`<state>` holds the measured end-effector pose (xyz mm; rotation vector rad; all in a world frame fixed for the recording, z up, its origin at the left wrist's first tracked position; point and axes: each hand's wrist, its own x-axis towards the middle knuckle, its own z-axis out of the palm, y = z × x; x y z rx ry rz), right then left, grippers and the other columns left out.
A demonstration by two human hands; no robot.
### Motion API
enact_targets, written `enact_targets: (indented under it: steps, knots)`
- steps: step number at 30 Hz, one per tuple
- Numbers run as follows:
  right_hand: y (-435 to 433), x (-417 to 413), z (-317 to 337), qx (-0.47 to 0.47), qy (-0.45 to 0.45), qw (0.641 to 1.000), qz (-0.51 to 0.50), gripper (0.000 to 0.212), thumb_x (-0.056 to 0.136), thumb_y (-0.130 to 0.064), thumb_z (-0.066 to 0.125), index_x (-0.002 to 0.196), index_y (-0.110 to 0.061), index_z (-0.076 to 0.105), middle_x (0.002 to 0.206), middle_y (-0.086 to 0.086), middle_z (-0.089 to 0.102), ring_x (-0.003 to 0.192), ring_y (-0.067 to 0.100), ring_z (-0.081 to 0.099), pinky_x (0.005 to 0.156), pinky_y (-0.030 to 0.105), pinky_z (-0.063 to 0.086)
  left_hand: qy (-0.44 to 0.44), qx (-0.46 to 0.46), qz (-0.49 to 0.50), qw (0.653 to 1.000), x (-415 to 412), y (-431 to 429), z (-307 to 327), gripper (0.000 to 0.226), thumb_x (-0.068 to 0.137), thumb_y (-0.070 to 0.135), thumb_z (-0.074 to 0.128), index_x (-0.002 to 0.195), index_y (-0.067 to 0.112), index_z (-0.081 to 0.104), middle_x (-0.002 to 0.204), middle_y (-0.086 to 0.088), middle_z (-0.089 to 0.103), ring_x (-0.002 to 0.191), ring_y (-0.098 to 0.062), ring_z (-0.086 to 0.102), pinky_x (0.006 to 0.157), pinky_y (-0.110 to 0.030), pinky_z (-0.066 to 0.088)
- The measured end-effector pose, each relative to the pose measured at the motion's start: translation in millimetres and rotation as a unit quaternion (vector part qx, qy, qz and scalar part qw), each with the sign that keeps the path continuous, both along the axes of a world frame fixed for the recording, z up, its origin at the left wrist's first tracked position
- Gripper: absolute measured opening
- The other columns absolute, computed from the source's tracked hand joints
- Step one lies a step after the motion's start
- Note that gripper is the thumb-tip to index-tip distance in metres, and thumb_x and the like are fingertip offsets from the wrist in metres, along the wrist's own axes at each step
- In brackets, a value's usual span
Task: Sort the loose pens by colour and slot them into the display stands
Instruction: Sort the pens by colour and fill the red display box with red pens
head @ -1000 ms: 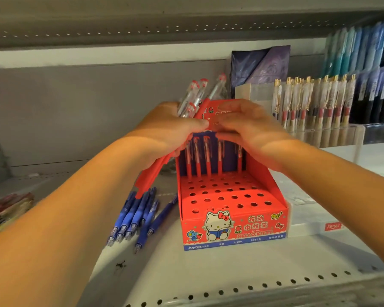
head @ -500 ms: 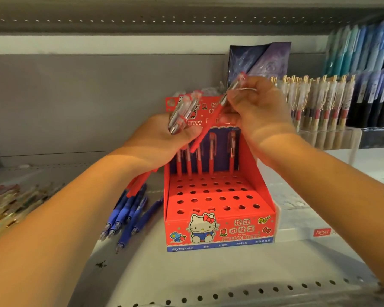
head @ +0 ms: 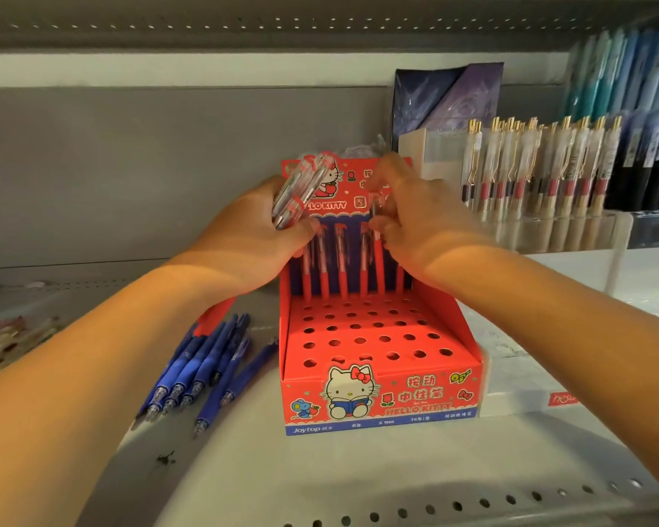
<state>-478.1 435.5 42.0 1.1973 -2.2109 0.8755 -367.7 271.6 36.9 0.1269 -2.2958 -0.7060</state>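
Several blue pens [head: 202, 370] lie left of stand [head: 377, 397].

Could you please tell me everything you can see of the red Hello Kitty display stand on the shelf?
The red display stand looks like printed cardboard, upright on the grey shelf. Its front panel shows a cartoon cat and a blue strip; a stepped top has rows of round holes, mostly empty. Red pens stand in the back row against a blue backboard. The right hand is at that row with one pen. Blue pens lie loose beside it.

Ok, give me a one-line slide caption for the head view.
Right hand slots a red pen into the red display stand; left hand holds spare red pens.
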Motion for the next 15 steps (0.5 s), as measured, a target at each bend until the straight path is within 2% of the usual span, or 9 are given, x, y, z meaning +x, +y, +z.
enact_targets:
  steps: [2, 5, 9, 11, 13, 15]
  knots:
    - [-1.6, -0.3, -1.6, 0.020, -0.003, 1.000, -0.006, 0.030, 0.094, -0.003, 0.053, 0.110, -0.026, 0.042, 0.076, -0.002, 0.056, 0.064, 0.009, 0.055, 0.055, 0.026, 0.042, 0.010, 0.017, 0.002, 1.000, 1.2, -2.1, 0.5, 0.008, 0.094, 0.027, 0.062, 0.096, 0.029, 0.054, 0.061, 0.013, 0.065, 0.046, -0.005, 0.054, 0.056, -0.029, 0.044]
    - [-3.0, 0.6, -1.8, 0.047, -0.012, 0.999, -0.019, 0.027, 0.094, -0.002, 0.051, 0.106, -0.024, 0.042, 0.083, 0.003, 0.059, 0.069, 0.017, 0.058, 0.065, 0.032, 0.048, 0.023, 0.071, -0.025, 0.997, 1.9, -3.4, 1.1, 0.012, 0.095, 0.026, 0.061, 0.096, 0.029, 0.049, 0.061, 0.004, 0.065, 0.046, -0.016, 0.051, 0.049, -0.033, 0.042]
    - [-3.0, 4.5, 5.0, 0.073, 0.032, 0.995, -0.062, 0.033, 0.090, 0.006, 0.049, 0.118, -0.012, 0.055, 0.107, 0.013, 0.063, 0.095, 0.031, 0.061, 0.079, 0.034, 0.049, 0.015, 0.091, -0.046, 0.995, 2.6, -3.6, 0.8, 0.012, 0.095, 0.025, 0.061, 0.098, 0.026, 0.050, 0.065, -0.001, 0.066, 0.044, -0.017, 0.048, 0.046, -0.032, 0.040]
    - [-1.2, 5.9, 8.0, 0.085, 0.050, 0.992, -0.083, 0.035, 0.090, 0.007, 0.050, 0.120, -0.010, 0.058, 0.110, 0.016, 0.062, 0.099, 0.033, 0.061, 0.081, 0.036, 0.050, 0.008, 0.094, -0.054, 0.994, 2.8, -3.6, -0.3, 0.011, 0.095, 0.025, 0.062, 0.098, 0.027, 0.051, 0.068, -0.004, 0.067, 0.044, -0.017, 0.048, 0.046, -0.032, 0.040]
    - [0.8, 6.2, 9.7, 0.118, 0.103, 0.980, -0.123, 0.037, 0.089, 0.007, 0.051, 0.121, -0.012, 0.057, 0.101, 0.014, 0.060, 0.093, 0.033, 0.060, 0.075, 0.036, 0.048, -0.001, 0.100, -0.069, 0.993, 2.9, -2.6, -1.3, 0.011, 0.095, 0.025, 0.062, 0.098, 0.028, 0.052, 0.069, -0.005, 0.066, 0.045, -0.016, 0.048, 0.047, -0.031, 0.040]
    - [1.8, 5.8, 9.9, 0.146, 0.175, 0.960, -0.163, 0.041, 0.086, 0.005, 0.054, 0.121, -0.015, 0.055, 0.081, 0.008, 0.048, 0.082, 0.030, 0.053, 0.067, 0.035, 0.042, -0.008, 0.105, -0.082, 0.991, 3.1, -0.9, -1.9, 0.010, 0.096, 0.023, 0.061, 0.097, 0.028, 0.052, 0.068, -0.004, 0.066, 0.045, -0.016, 0.046, 0.047, -0.030, 0.039]
